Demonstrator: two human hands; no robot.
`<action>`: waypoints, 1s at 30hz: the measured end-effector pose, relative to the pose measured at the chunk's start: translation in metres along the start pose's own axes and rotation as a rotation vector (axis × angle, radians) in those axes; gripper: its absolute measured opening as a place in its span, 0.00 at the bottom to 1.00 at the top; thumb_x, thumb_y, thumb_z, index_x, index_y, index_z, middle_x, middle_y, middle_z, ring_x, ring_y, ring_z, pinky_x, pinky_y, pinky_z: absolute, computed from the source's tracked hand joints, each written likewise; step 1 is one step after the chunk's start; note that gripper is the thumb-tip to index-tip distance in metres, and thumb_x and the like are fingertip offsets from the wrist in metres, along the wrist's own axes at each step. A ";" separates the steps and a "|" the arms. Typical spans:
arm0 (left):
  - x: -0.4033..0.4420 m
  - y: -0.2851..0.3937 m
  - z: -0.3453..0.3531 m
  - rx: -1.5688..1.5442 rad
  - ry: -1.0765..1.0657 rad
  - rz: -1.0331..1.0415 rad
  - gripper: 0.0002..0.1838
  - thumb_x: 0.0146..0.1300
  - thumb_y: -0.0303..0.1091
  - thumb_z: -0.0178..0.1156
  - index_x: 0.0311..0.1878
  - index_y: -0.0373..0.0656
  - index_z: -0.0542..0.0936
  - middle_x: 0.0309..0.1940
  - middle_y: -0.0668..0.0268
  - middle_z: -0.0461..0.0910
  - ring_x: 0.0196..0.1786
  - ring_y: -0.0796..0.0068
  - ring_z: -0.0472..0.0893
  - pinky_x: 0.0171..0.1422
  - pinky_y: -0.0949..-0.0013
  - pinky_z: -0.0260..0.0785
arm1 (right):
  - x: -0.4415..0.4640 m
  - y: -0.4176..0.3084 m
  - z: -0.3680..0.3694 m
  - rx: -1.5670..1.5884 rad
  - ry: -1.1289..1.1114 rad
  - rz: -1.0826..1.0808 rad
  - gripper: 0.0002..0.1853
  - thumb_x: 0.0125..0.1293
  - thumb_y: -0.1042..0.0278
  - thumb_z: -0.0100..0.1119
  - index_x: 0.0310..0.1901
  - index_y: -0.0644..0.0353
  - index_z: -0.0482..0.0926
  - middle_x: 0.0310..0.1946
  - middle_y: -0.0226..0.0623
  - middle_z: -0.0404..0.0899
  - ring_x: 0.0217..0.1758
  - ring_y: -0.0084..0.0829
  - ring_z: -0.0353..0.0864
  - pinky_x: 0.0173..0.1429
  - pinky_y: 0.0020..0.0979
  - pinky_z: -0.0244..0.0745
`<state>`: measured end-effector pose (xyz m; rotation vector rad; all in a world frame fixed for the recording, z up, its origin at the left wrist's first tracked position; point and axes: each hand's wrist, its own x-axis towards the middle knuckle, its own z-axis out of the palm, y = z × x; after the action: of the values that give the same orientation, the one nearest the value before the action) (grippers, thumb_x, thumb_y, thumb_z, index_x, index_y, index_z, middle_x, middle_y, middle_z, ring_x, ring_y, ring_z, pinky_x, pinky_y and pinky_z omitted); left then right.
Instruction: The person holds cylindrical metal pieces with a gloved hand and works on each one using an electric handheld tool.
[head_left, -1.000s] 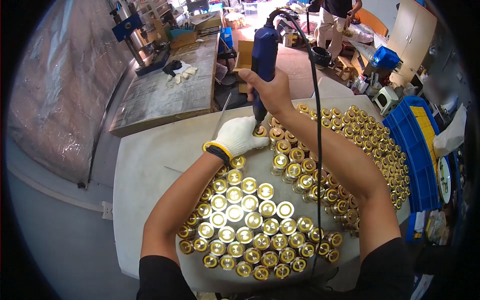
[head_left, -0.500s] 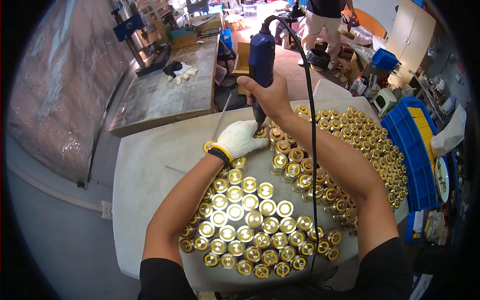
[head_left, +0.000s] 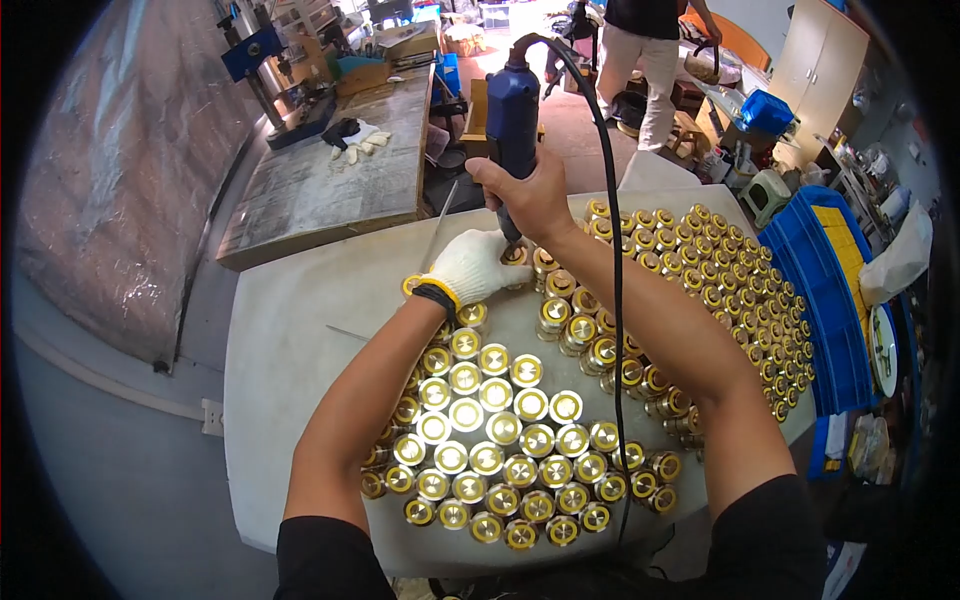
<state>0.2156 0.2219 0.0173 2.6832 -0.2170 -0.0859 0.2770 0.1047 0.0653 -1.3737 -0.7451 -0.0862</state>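
A dark blue power tool [head_left: 512,115] stands upright in the grip of my right hand [head_left: 530,195], its narrow tip pointing down. Under that tip is a brass-coloured cylinder [head_left: 515,256], which my left hand [head_left: 470,266], in a white knitted glove, holds at its side. The glove covers part of the piece. Several shiny cylinders with yellow rings [head_left: 495,394] stand close together in front of my left forearm. Another large group of brass-coloured cylinders [head_left: 735,290] stands to the right, partly behind my right forearm.
A black cable [head_left: 617,300] hangs from the tool across the white table [head_left: 290,330]. Thin rods lie near the left glove. At the left stands a wooden bench [head_left: 340,185] with gloves and a press. Blue crates [head_left: 815,290] stand at the right. Another person [head_left: 640,60] stands at the back.
The tool and both hands have shifted slightly left and up in view, with the tool's tip staying at the gloved fingers. The person at the back has changed stance.
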 end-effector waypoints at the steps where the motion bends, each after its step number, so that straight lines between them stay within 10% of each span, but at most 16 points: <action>1: 0.000 -0.001 0.001 -0.015 0.009 0.013 0.29 0.56 0.57 0.66 0.42 0.34 0.82 0.36 0.40 0.84 0.44 0.42 0.84 0.53 0.48 0.75 | -0.001 0.001 0.000 -0.001 0.002 0.003 0.16 0.65 0.59 0.73 0.29 0.59 0.78 0.19 0.28 0.77 0.18 0.18 0.75 0.24 0.25 0.71; 30: -0.018 -0.015 -0.010 0.049 -0.056 0.186 0.24 0.58 0.51 0.64 0.46 0.38 0.84 0.39 0.47 0.86 0.44 0.47 0.85 0.53 0.54 0.76 | 0.009 -0.023 -0.033 0.174 0.359 -0.020 0.19 0.63 0.56 0.76 0.30 0.61 0.77 0.19 0.31 0.76 0.17 0.23 0.76 0.23 0.25 0.74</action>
<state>0.2011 0.2420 0.0201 2.6969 -0.4911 -0.0993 0.2870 0.0731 0.0892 -1.1444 -0.4536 -0.2704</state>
